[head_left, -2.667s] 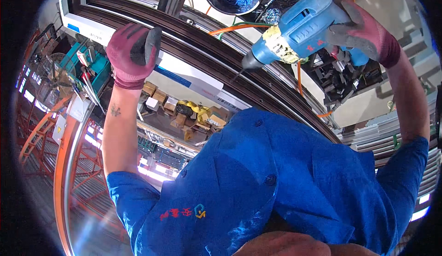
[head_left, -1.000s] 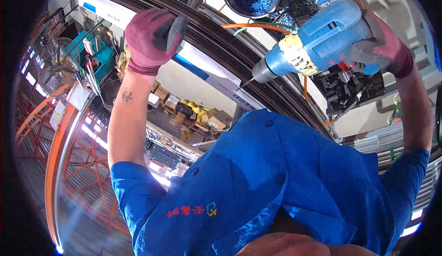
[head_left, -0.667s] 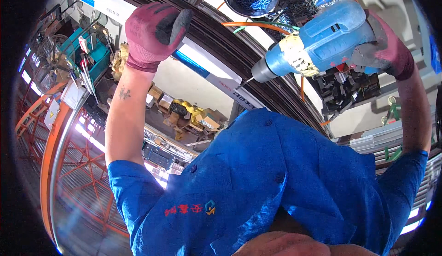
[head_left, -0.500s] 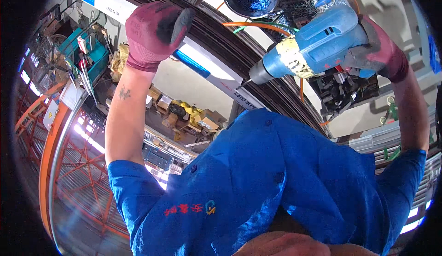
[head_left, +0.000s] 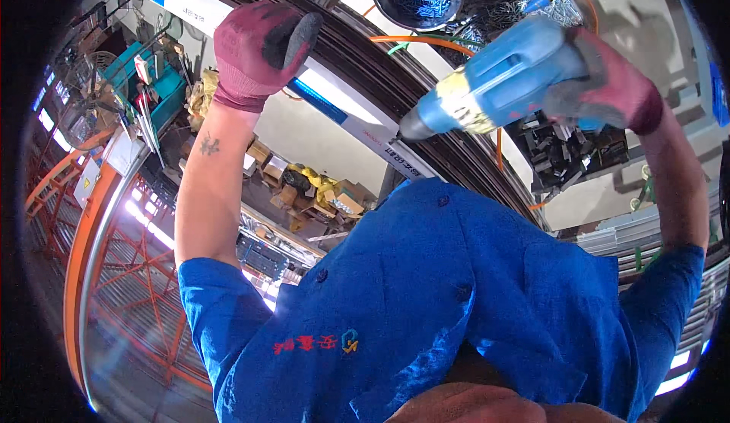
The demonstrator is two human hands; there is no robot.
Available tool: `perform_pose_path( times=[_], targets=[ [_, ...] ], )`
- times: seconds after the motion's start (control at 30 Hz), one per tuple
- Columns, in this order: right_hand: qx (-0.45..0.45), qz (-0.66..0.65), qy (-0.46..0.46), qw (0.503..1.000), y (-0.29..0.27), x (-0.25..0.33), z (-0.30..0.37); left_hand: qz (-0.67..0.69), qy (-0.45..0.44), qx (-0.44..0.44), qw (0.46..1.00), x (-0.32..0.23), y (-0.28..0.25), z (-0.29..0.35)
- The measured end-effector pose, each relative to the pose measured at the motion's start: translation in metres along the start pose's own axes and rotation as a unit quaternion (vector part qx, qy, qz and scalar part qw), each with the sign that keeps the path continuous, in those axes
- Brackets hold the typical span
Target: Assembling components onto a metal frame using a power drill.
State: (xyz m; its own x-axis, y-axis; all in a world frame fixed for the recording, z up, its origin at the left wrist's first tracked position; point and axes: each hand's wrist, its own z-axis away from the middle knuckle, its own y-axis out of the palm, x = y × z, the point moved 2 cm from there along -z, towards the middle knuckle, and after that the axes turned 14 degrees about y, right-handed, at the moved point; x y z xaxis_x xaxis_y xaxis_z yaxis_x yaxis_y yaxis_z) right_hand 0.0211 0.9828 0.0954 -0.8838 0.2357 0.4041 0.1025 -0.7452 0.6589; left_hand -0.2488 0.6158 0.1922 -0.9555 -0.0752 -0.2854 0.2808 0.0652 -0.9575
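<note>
My right hand, in a maroon and grey work glove, is wrapped round the handle of a blue power drill with yellowed tape about its body. The drill points left and down, its bit close to the near edge of a long metal profile covered in white and blue film. Whether the bit touches the profile I cannot tell. My left hand, gloved alike, is closed over the same profile farther left, its thumb lying on top. Dark channelled profiles run alongside the white one.
A dark bowl with blue-tinted screws stands beyond the profiles, loose screws to its right. An orange hose crosses behind the drill. Small metal pieces fill a tray at right. Cardboard boxes lie below; an orange metal frame stands left.
My right hand has moved the drill slightly left, its tip now nearer the profile's edge. My left hand keeps its grip, shifted slightly right in view.
</note>
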Motion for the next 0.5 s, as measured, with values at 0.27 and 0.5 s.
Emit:
perform_pose_path(
  times=[0.27,0.5],
  targets=[
    [-0.073,-0.024,-0.103,0.992,-0.084,-0.001,0.063,-0.016,0.000,-0.022,1.000,-0.008,-0.007,-0.003],
    [-0.293,-0.374,-0.253,0.843,-0.057,-0.056,0.042,-0.004,-0.073,0.046,0.996,-0.002,-0.003,0.014]
  ],
)
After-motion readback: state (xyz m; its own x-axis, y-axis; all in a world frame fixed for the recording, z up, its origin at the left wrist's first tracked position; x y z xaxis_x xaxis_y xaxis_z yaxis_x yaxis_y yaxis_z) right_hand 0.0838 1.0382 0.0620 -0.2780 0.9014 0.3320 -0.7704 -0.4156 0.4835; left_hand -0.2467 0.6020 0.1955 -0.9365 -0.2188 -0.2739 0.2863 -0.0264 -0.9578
